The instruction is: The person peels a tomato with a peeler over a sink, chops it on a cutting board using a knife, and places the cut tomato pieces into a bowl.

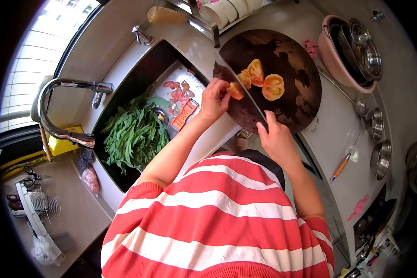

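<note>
On the round dark cutting board (287, 55) lie several tomato pieces. My right hand (275, 134) grips the handle of a knife (241, 85), whose broad blade slants up and left across the board. At the board's left edge my left hand (214, 99) has its fingertips closed on a tomato piece (235, 91), just left of the blade. Right of the blade are a tomato wedge (255, 72), a smaller piece touching it, and a tomato half (273, 87) with its cut face up.
The sink (164, 51) at left holds green leaves (136, 132), an orange peeler (185, 114) and red peelings (178, 92). A faucet (55, 88) arches beside it. Right of the board are a pink basin (331, 51), a ladle (359, 107) and metal bowls (381, 160).
</note>
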The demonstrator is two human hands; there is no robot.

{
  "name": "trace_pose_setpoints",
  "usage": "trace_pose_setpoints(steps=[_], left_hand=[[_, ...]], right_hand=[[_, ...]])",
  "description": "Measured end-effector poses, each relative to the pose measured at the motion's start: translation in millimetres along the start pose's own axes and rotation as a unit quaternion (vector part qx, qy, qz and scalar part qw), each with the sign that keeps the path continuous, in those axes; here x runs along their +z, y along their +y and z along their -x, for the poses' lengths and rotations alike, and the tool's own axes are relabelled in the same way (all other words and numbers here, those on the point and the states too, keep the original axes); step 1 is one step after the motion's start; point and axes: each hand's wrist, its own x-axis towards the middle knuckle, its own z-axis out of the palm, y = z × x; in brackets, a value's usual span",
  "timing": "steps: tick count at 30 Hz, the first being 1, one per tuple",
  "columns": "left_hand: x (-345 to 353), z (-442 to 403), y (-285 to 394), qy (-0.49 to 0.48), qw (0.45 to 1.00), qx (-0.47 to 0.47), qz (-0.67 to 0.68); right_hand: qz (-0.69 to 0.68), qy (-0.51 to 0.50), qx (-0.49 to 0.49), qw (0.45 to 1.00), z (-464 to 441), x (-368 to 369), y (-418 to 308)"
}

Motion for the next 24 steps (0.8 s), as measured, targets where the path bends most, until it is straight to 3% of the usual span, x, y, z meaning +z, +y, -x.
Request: trace_pose_setpoints(steps=[2,13,24], left_hand=[[-1,2,-2,-0.018,1.000,0.000,-0.002],[-4,3,-1,-0.011,0.999,-0.001,0.035],[-3,4,-6,-0.030,0.999,0.025,-0.005]], right_hand=[[0.036,-0.056,0.044,0.997,-3,5,3],[-0.024,-0.012,-0.002,1.000,-12,3,8],[0.049,-0.085,0.041,0.994,2,-7,-10]])
